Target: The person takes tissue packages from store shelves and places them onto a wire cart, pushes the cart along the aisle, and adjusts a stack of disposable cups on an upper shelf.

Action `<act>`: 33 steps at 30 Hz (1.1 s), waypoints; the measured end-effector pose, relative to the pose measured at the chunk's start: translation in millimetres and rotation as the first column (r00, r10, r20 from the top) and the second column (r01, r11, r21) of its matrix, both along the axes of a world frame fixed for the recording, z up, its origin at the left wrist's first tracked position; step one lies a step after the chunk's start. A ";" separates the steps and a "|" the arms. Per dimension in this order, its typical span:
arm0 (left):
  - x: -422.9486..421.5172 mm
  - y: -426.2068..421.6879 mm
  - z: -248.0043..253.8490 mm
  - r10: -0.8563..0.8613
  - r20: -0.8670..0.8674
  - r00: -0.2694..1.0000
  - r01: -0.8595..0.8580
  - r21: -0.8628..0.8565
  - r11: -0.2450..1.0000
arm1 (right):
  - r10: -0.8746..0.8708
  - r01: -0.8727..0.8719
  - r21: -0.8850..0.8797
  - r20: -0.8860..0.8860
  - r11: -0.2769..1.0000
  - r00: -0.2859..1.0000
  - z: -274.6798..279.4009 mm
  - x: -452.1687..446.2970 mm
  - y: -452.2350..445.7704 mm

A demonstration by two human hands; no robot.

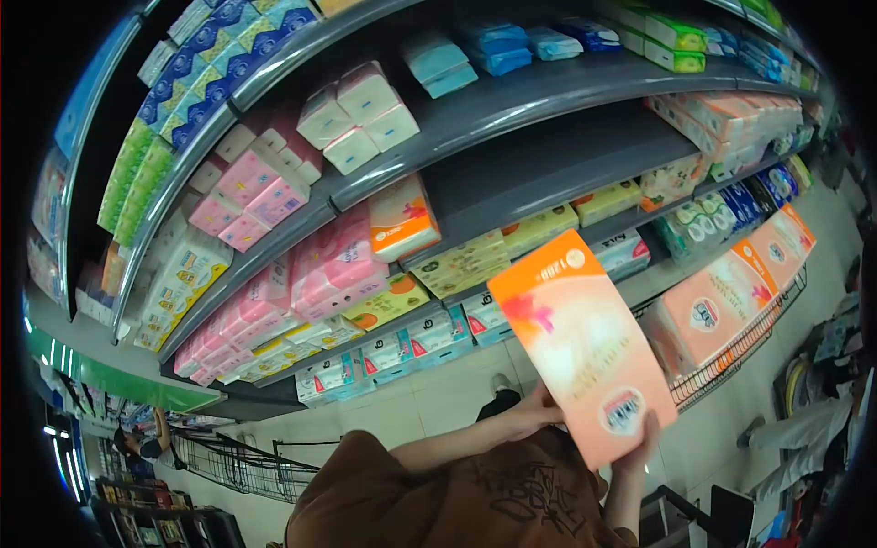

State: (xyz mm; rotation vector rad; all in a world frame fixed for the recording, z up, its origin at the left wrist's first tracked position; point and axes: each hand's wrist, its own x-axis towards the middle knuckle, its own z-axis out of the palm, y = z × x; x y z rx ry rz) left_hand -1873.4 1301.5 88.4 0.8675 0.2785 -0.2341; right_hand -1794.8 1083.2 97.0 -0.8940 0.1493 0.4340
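The orange tissue pack (589,352) is in front of the grey shelf (548,173), its long axis slanting toward it, held by both hands: the left hand (537,413) at one long side, the right hand (639,449) at the end farther from the shelf.

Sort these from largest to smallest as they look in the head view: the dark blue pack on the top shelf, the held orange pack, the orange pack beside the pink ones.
1. Held orange pack
2. Shelf orange pack
3. Dark blue pack
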 end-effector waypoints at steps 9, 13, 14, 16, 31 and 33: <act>-46.5 75.5 14.1 0.540 -0.014 0.842 -0.539 0.052 0.841 | 0.323 -0.331 0.003 0.208 0.944 0.923 11.0 -13.0 141.9; -50.8 142.6 42.9 0.743 -0.043 0.668 -0.730 0.156 0.665 | 0.522 -0.554 0.036 0.286 0.832 0.804 28.8 -15.4 150.5; -49.6 165.7 43.8 0.741 0.006 0.671 -0.728 0.193 0.658 | 0.562 -0.595 0.019 0.304 0.804 0.769 27.4 -13.6 148.8; -45.4 218.3 45.9 0.722 0.088 0.686 -0.718 0.244 0.652 | 0.566 -0.604 0.006 0.340 0.797 0.751 34.3 -12.1 144.1; 21.8 374.6 -24.2 0.895 0.225 0.386 -0.920 0.019 0.392 | -0.037 0.174 -0.360 0.357 0.917 0.933 14.6 23.9 -9.7; 29.9 406.9 -24.4 0.905 0.234 0.356 -0.931 0.001 0.366 | -0.217 0.397 -0.409 0.419 0.822 0.881 13.6 39.0 -24.4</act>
